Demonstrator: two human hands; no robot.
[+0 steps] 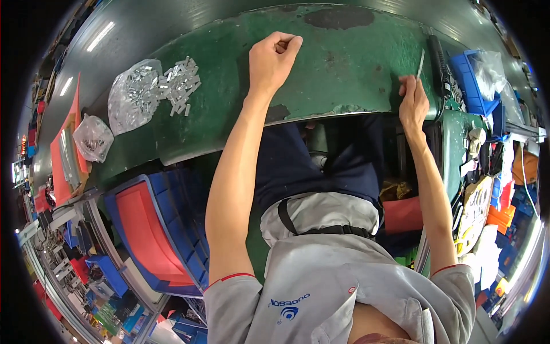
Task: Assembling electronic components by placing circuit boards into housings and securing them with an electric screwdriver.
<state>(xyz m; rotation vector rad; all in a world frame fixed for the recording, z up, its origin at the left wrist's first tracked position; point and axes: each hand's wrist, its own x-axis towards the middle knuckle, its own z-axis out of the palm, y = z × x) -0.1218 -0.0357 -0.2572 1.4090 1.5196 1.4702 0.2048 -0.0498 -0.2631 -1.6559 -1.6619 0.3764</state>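
My left hand [272, 64] is closed above the far middle of the green worktable [338, 74], its thumb and fingers curled together. Whatever it may hold is hidden. Over at the right end, my right hand [413, 103] grips a thin silvery stick [421, 64] that points up and away from the fingers. To the left of my left hand lies a loose heap of small shiny metal pieces [182, 81]. It spills from the mouth of a clear plastic bag [123, 114] holding more of them.
A smaller clear bag [93, 139] sits at the left edge beside red boards [61, 166]. Below it stands a blue crate [179, 206] with a red sheet inside. Beyond my right hand are a long black object [437, 60] and a blue bin [471, 83] with plastic bags.
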